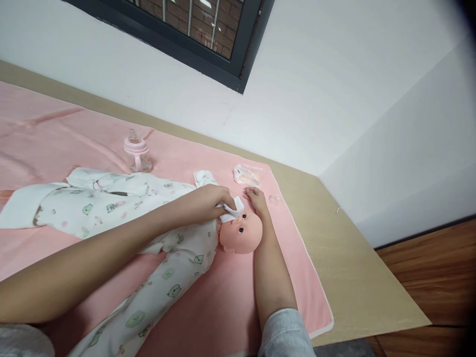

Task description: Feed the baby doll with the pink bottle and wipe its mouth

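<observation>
A baby doll in white clothes with a green animal print lies on its back, its head to the right. Pinched in my left hand is a white tissue, which covers the area around the doll's mouth and cheek. My right forearm lies along the top of the doll's head. Beyond the head, my right hand rests on the pink blanket, fingers loosely extended and nothing visible in them. Close to those fingers is a small clear packet.
A baby bottle with a pink collar and handle stands on the blanket behind the doll. Small clear item lies right of my right hand. The wooden tabletop extends to the right. A white wall and a dark-framed window rise behind.
</observation>
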Action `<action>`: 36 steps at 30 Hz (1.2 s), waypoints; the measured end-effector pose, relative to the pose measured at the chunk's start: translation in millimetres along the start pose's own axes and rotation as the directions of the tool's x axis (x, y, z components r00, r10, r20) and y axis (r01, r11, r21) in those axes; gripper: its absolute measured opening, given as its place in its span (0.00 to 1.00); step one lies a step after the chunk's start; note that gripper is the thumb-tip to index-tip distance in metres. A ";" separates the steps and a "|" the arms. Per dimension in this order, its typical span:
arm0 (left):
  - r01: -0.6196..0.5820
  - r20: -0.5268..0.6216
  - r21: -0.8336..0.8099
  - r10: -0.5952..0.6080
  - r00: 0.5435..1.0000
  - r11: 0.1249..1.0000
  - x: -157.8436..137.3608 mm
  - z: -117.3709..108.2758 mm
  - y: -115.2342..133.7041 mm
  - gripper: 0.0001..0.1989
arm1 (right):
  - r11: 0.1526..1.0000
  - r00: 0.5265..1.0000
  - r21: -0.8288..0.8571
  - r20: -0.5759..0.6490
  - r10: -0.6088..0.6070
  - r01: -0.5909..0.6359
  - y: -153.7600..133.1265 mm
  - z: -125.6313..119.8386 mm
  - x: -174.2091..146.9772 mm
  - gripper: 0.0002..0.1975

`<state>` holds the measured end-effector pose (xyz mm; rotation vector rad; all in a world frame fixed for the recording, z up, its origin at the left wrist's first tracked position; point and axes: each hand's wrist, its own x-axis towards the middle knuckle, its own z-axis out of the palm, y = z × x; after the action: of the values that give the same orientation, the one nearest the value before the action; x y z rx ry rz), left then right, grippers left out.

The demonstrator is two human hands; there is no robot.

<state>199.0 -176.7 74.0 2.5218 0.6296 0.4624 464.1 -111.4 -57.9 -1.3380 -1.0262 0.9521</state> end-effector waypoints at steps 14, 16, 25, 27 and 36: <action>0.016 -0.049 0.035 -0.014 0.999 0.999 0.6 1.8 -1.8 0.13 | 1.000 1.000 0.008 0.004 0.010 -0.010 -0.3 0.5 0.1 0.06; 0.040 -0.059 0.012 -0.040 0.997 0.999 0.9 -1.3 -0.2 0.13 | 1.000 1.000 0.010 0.004 0.008 -0.008 -0.4 0.9 -1.6 0.06; 0.079 -0.326 0.016 -0.069 0.943 0.997 -5.8 -25.5 -21.3 0.14 | 0.989 0.999 -0.140 0.039 -0.031 0.036 -46.7 -1.9 -10.3 0.10; 0.094 -0.372 0.069 -0.062 0.926 0.993 -9.0 -32.4 -26.6 0.14 | 0.968 0.992 -0.221 0.064 -0.106 0.118 -74.8 -1.1 -17.9 0.10; 0.158 -0.339 0.169 -0.093 0.936 0.973 -9.2 -38.6 -42.2 0.16 | 0.753 0.765 -0.362 0.582 -0.278 0.549 -171.1 36.4 -103.4 0.14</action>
<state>160.3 -134.3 81.1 2.5842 0.9997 0.8216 392.8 -203.7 108.5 -1.1973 -2.0199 0.6867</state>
